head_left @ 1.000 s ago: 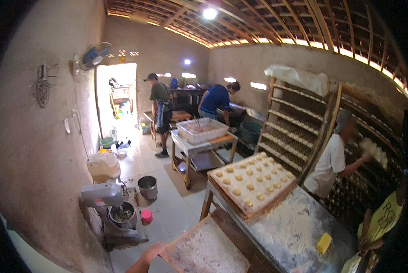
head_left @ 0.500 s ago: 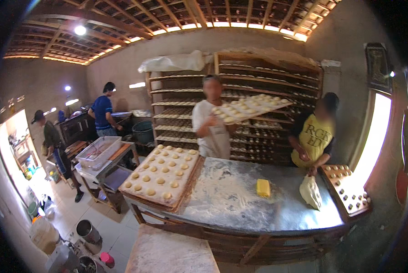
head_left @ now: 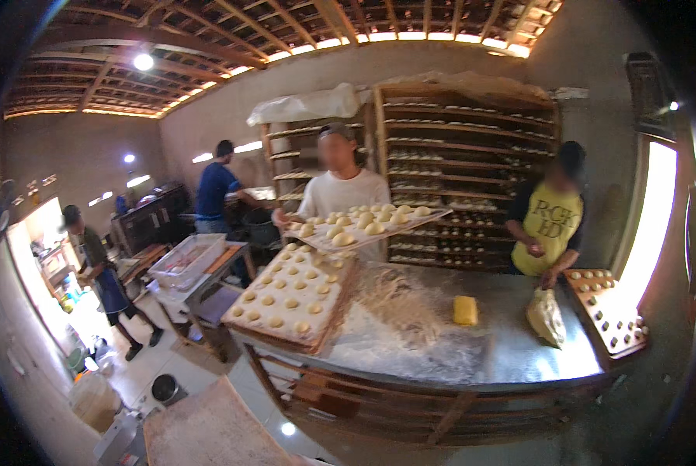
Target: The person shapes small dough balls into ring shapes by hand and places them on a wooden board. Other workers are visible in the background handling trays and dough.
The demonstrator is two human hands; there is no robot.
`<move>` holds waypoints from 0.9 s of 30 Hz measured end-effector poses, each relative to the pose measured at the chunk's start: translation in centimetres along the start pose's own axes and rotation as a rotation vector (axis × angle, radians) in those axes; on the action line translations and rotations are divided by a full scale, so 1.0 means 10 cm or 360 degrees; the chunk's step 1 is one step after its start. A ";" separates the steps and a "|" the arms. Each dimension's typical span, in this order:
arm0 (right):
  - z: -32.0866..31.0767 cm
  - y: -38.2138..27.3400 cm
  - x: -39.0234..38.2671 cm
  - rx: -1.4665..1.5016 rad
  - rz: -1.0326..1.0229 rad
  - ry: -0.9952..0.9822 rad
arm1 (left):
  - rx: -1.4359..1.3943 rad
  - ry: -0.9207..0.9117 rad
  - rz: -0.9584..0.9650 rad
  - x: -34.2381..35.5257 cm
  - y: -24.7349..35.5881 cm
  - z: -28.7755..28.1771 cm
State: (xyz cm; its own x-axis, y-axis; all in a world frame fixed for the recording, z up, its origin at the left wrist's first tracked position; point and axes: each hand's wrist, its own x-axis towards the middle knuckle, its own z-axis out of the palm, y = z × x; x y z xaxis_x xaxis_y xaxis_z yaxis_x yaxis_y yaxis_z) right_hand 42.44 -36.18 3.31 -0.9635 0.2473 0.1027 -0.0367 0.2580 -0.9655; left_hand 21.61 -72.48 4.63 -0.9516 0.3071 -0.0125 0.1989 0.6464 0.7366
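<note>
Neither of my hands shows clearly. A flour-dusted wooden board (head_left: 208,427) juts in from the lower edge, close in front of me; whatever supports it is hidden. At its lower right corner is a pale sliver too small to make out. Across the worktable (head_left: 441,365), a co-worker in a white shirt holds a tray of round dough pieces (head_left: 367,225) above a second tray of dough balls (head_left: 286,299) on the table's left end. Another co-worker, in yellow, grips the top of a cream-coloured bag (head_left: 546,318) near the right end.
A yellow block (head_left: 465,310) lies on the floury metal top. At the right stands a tray with light and dark pieces (head_left: 608,318). Tall racks (head_left: 472,171) fill the back. Leftward are a clear plastic tub (head_left: 185,262), a dark bucket (head_left: 165,388) and two more people.
The floured board has shifted left and turned in view. The white-shirted co-worker has brought the raised tray down and leftward over the table's tray. My view has swung slightly.
</note>
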 end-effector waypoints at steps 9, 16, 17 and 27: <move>-0.26 -1.53 0.31 -0.0253 -0.0452 -0.0274 | 0.0139 0.0688 -0.0400 -0.38 -1.50 0.14; -0.65 -1.62 0.58 -0.0238 -0.0353 -0.0335 | 0.0282 0.0877 -0.0613 -0.26 -1.55 0.20; -0.68 -1.57 0.68 -0.0284 -0.0474 -0.0196 | 0.0284 0.0875 -0.0630 -0.08 -1.37 0.22; -1.33 -1.35 2.03 -0.0237 0.0019 0.0424 | 0.0312 0.0576 -0.0335 2.39 0.77 0.52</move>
State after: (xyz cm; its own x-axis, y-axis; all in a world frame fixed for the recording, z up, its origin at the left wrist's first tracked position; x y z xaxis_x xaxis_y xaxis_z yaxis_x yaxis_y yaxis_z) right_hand 26.95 -22.24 21.66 -0.8594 0.4822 0.1700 0.0323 0.3830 -0.9232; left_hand 1.59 -56.50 6.46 -0.9897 -0.0861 0.1141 -0.0002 0.7991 0.6012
